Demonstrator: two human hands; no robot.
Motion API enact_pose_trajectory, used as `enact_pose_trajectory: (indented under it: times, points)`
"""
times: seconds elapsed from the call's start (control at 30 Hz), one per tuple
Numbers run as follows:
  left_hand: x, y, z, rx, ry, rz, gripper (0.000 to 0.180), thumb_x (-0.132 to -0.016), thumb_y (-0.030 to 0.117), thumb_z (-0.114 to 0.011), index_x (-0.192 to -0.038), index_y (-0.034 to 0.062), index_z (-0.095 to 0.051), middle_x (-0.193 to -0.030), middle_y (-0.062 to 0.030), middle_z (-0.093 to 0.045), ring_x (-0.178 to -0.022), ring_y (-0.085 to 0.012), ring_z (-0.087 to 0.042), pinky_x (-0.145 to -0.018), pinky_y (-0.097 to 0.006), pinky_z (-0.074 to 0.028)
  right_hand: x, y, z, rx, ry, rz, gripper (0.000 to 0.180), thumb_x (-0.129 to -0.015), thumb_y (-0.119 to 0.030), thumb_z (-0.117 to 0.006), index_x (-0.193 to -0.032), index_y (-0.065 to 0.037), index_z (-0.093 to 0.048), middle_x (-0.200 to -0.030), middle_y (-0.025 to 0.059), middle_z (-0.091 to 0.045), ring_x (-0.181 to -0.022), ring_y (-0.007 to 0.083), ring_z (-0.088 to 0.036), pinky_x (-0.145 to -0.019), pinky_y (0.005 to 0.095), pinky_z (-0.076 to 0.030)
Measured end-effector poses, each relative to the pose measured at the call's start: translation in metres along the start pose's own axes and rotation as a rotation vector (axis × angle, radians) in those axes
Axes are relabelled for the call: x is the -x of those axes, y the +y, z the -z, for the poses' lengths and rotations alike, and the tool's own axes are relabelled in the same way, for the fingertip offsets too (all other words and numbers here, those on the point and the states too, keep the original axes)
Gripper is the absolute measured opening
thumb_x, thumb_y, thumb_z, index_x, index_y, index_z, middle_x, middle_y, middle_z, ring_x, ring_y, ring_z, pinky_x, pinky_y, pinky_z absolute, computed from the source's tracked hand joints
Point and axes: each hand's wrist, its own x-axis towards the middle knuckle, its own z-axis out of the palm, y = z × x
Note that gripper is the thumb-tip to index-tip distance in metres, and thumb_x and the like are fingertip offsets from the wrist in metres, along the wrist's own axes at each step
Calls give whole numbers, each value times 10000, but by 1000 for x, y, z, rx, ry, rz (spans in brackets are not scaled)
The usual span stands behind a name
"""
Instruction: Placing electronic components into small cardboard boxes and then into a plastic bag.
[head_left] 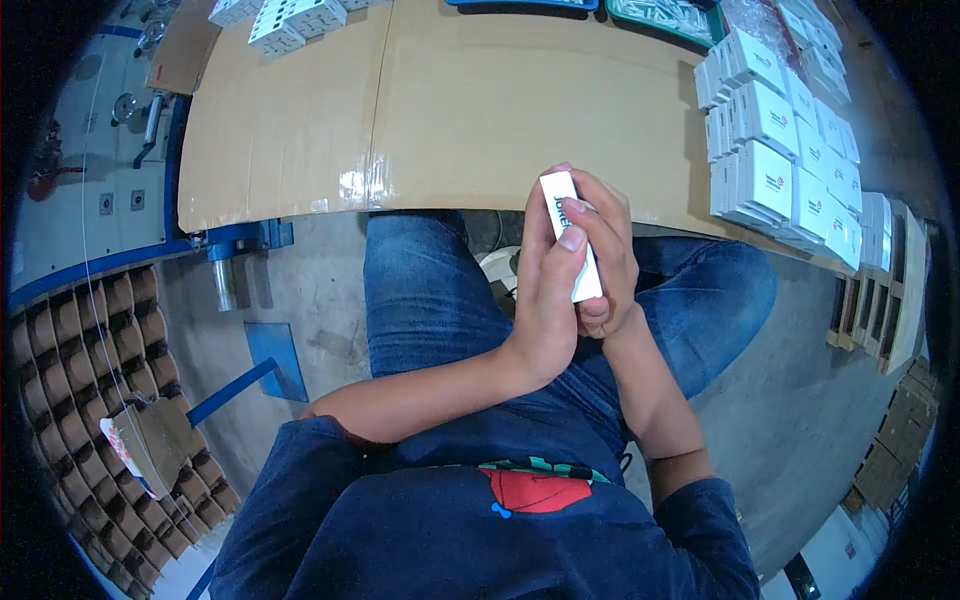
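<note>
Between my two hands, over my lap and just in front of the table edge, is a small white box (pixel 586 280) with dark print, standing slightly tilted with its long side facing me. My left hand (pixel 542 300) wraps its left side, the thumb pressed on the front face. My right hand (pixel 614 240) closes round the right side, with a fingertip or thumb lying across the upper part of the face. The back of the box and the fingers behind it are hidden.
Cardboard covers the table (pixel 530 110). Stacked white boxes (pixel 768 185) stand along its right edge, more boxes (pixel 290 25) at the back left. At the far edge are a blue tray (pixel 525 4) and a green tray (pixel 665 35) of small white pieces. Cardboard dividers (pixel 75 400) lie lower left.
</note>
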Motion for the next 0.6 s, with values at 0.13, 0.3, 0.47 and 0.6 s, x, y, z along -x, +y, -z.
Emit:
enact_pose_trajectory:
  times: [0.13, 0.3, 0.47, 0.6]
  points:
    - [0, 0, 0, 33, -2, 10, 602, -1035, 310, -412, -1524, -10, -270, -1393, -129, -442, -1292, -182, -418, -1105, -301, -325, 1, 1, -1, 2, -5, -4, 706, -1044, -601, -280, -1392, -34, -516, -1369, 305, -524, -1206, 444, -553, -1037, 521, -416]
    - [0, -1, 0, 38, 26, 3, 577, -1038, 301, -405, -1513, -4, -285, -1365, -121, -456, -1251, -170, -438, -1079, -294, -346, 2, 2, -2, -2, -8, -5, 703, -1047, -594, -276, -1386, -30, -523, -1367, 307, -527, -1211, 451, -552, -1036, 524, -419]
    - [0, -1, -1, 40, 24, 1, 550, -1040, 293, -403, -1498, 5, -304, -1318, -112, -473, -1193, -154, -459, -1039, -286, -374, 1, 0, -2, -10, 2, -10, 697, -1052, -580, -280, -1374, -19, -537, -1358, 313, -537, -1202, 461, -564, -1031, 528, -430]
    - [0, 1, -3, 40, 49, 5, 525, -1040, 292, -404, -1479, 15, -327, -1281, -107, -486, -1172, -151, -467, -1024, -287, -386, 1, -1, -2, -10, 6, -13, 686, -1057, -566, -284, -1363, -11, -545, -1353, 310, -544, -1198, 464, -570, -1031, 523, -433]
